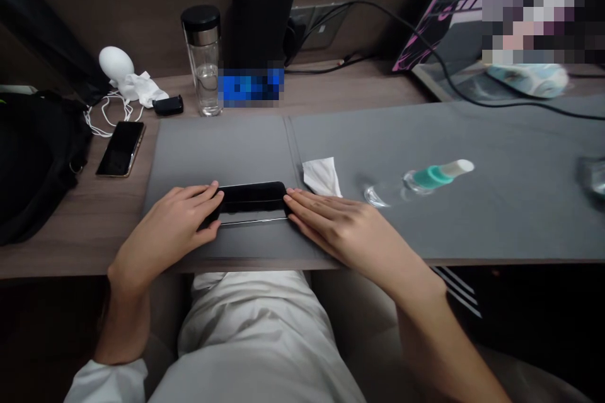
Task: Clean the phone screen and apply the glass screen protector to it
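At the front edge of the tabletop (80, 230), left hand (165, 233) and right hand (340, 227) clasp a black smartphone (250, 198).
Fingers (208, 198) close on both ends, hiding them; a pixelated blue object (250, 85) behind is unreadable.

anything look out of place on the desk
The small bottle is lying on its side on the gray desk mat, just right of a crumpled tissue, rather than standing upright. No spill is visible around it.

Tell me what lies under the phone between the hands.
The smartphone rests on a grey desk mat; the patch directly beneath it is covered, so only the surrounding mat shows.
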Demonstrator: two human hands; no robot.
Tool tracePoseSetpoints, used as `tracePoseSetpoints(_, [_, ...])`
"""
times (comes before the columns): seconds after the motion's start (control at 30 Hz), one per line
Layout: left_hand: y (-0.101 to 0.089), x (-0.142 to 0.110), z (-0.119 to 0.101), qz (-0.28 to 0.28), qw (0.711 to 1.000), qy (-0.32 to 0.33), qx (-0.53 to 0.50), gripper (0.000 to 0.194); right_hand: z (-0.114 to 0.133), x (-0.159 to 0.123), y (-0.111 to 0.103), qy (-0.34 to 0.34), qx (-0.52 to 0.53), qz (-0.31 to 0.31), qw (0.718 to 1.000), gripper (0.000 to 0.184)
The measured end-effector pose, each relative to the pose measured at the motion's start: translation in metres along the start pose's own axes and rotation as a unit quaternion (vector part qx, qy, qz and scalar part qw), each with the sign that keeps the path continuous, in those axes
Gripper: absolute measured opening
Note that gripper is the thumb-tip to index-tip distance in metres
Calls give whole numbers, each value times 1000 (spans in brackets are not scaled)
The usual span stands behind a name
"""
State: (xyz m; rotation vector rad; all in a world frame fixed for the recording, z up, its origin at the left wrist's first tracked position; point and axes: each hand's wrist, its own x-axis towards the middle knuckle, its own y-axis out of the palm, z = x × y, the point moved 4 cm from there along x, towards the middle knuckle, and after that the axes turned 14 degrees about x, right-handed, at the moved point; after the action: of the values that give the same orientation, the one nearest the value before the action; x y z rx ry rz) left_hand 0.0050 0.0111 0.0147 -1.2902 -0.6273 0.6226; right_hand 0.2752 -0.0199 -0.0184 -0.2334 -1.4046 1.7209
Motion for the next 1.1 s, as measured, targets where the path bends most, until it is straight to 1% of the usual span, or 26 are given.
tracePoseSetpoints(0.17, [-2, 0, -4, -21, 999, 25, 30, 38, 5, 3, -2, -29, -15, -23, 999, 31])
tracePoseSetpoints(0.33, [-3, 1, -9, -30, 997, 40, 55, 38, 11, 6, -5, -69, -63, -38, 995, 27])
tracePoseSetpoints(0.87, [-6, 3, -10, -35, 996, 51, 64, 39, 11, 8, -5, -62, -66, -62, 994, 27])
tracePoseSetpoints(1.0, [-4, 6, -4, -34, 997, 47, 51, 37, 10, 8, -5, -58, -50, -74, 994, 27])
tracePoseSetpoints(1.1, [-3, 6, 6, -30, 999, 29, 11, 36, 9, 8, -5, -59, -49, -84, 994, 26])
